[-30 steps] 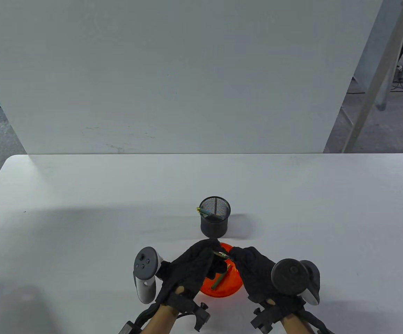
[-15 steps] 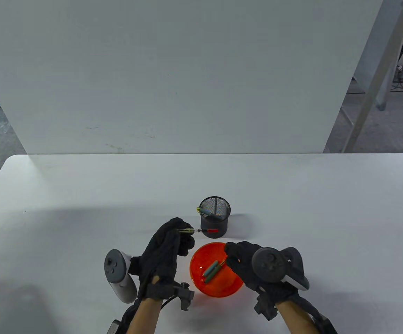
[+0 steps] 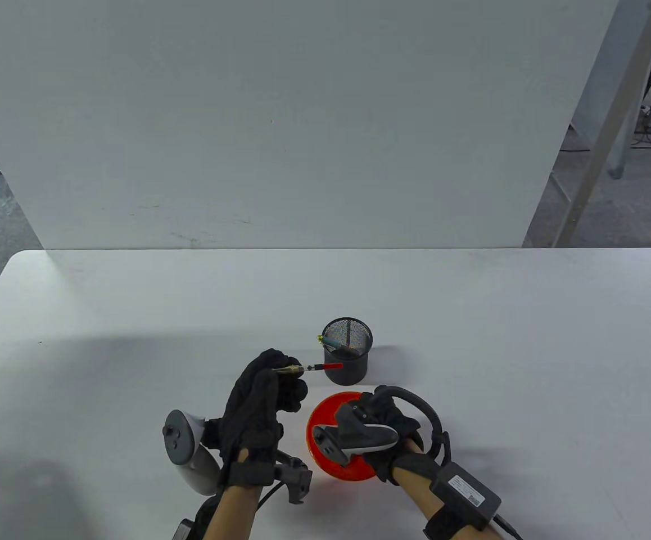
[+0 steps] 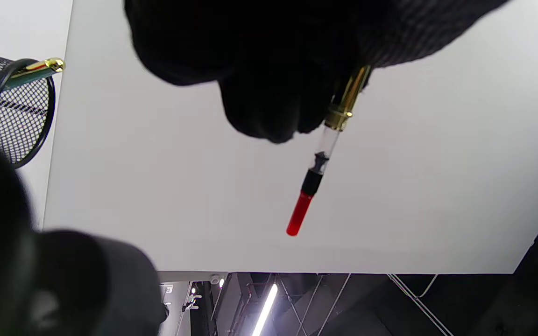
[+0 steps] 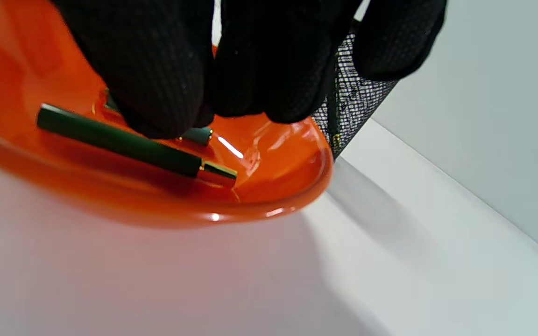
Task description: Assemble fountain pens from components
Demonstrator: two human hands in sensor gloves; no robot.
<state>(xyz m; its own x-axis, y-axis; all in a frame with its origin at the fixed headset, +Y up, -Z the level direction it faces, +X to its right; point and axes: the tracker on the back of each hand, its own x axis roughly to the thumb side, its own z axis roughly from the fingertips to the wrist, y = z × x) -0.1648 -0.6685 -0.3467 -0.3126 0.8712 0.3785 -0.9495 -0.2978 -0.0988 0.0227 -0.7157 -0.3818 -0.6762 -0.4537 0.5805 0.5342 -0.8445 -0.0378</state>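
My left hand (image 3: 287, 372) pinches the gold grip end of a nib section (image 3: 315, 368). Its clear converter and red tip point right toward the mesh cup; it also shows in the left wrist view (image 4: 318, 168). My right hand (image 3: 369, 406) reaches down into the orange bowl (image 3: 321, 409), palm turned in. In the right wrist view its fingertips (image 5: 166, 112) bunch over a small green piece (image 5: 197, 136), just behind a green barrel (image 5: 119, 140) with a gold ring. Whether they grip anything is hidden.
A black mesh pen cup (image 3: 348, 354) stands just behind the bowl, with a green pen (image 3: 330, 340) leaning in it, gold end over the left rim. The cup also shows in the left wrist view (image 4: 14, 112) and the right wrist view (image 5: 360, 105). A white panel stands behind the table.
My right hand has rolled over and dipped into the bowl, covering the green barrels. My left hand has lifted the nib section away from the bowl to the cup's left.
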